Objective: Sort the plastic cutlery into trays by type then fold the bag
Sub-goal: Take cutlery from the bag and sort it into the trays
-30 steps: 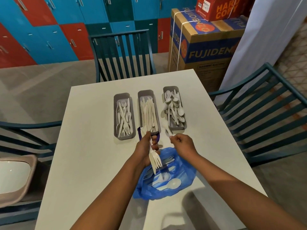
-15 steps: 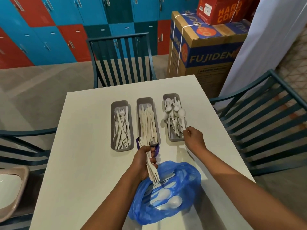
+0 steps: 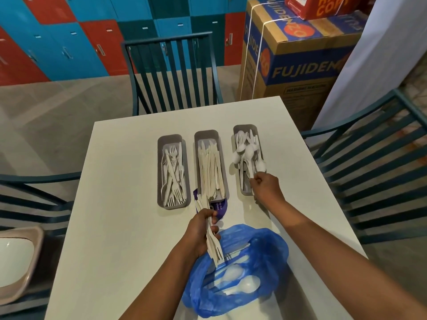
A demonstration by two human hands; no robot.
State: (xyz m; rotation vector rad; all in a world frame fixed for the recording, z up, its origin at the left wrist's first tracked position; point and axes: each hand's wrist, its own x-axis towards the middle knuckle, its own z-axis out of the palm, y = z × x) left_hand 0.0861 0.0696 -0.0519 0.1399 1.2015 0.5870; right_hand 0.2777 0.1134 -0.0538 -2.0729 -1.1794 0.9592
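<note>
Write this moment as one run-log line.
left hand: holds bunch of white plastic forks | right hand: at right grey spoon tray | blue plastic bag: open, spoons inside

A single wide-angle view from a camera worn on the person's head looks forward and steeply down onto a white table, close enough that both forearms rise from the bottom edge and fill the lower half of the frame. The table takes up the centre, with three trays just above the middle and a blue bag at lower centre. The view faces a chair and coloured lockers along the top, with boxes at upper right, and straight lines bow near the edges.
</note>
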